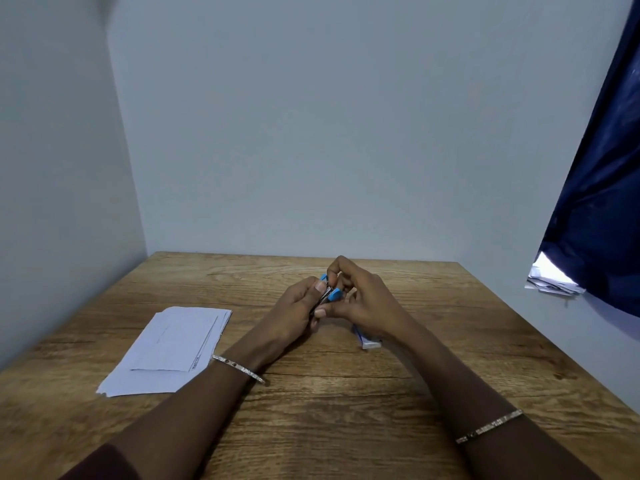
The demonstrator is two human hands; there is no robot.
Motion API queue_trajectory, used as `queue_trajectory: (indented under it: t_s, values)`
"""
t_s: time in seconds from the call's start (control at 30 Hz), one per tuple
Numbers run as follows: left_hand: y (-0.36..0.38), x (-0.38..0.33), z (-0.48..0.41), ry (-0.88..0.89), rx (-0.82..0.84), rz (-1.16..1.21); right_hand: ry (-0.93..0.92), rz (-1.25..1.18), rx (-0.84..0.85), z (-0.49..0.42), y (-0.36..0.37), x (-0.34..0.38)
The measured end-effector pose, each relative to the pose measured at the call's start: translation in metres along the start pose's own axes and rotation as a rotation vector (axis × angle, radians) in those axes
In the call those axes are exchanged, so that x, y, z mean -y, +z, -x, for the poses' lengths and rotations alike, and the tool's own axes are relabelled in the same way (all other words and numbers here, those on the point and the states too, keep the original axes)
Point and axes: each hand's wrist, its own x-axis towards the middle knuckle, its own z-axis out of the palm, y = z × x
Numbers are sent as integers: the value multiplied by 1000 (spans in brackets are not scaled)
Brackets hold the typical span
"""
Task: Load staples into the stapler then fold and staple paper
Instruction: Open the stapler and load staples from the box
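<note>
A small blue stapler [330,292] with a metal channel is held above the middle of the wooden table [346,393]. My left hand [297,308] grips it from the left, thumb on top. My right hand [363,299] pinches its upper end with thumb and forefinger; whether a strip of staples is in those fingers is hidden. A small white and blue staple box [369,341] lies on the table just under my right wrist. A stack of white paper sheets [169,348] rests flat at the left.
Grey walls close the table at the left and back. A dark blue curtain [602,202] hangs at the right, with some papers [550,282] below its edge. Both wrists wear thin bracelets.
</note>
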Motion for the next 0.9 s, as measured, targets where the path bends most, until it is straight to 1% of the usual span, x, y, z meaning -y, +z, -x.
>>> queue_trajectory:
  t_s: [0.13, 0.17, 0.27, 0.37, 0.43, 0.53, 0.57, 0.63, 0.73, 0.8, 0.9]
  values:
    - [3, 2, 0, -18, -1, 7, -8, -15, -4, -1, -1, 3]
    - [3, 3, -2, -21, -26, 27, -13, -9, -1, 0, -1, 3]
    - [-3, 2, -10, -68, -179, 153, -60, 27, 15, 2, 6, 7]
    - [-7, 6, -13, -91, -197, 224, -81, 2, 1, 1, 10, 10]
    - [-5, 9, -13, -103, -209, 295, -39, -23, -16, 1, 6, 10]
    - [-4, 6, -19, -130, -302, 445, 42, -61, -42, 2, 2, 6]
    - [-5, 5, -21, -132, -336, 523, 81, -108, -64, 2, 2, 4]
    - [-9, 3, -24, -134, -373, 679, 174, -277, -107, 0, 2, 1]
    - [-16, 4, -25, -164, -350, 871, 255, -492, -141, -4, 3, -1]
    - [-20, 3, -23, -196, -295, 974, 275, -552, -177, -5, 1, -1]
    - [-24, 5, -21, -232, -193, 1068, 295, -641, -264, -6, -8, -4]
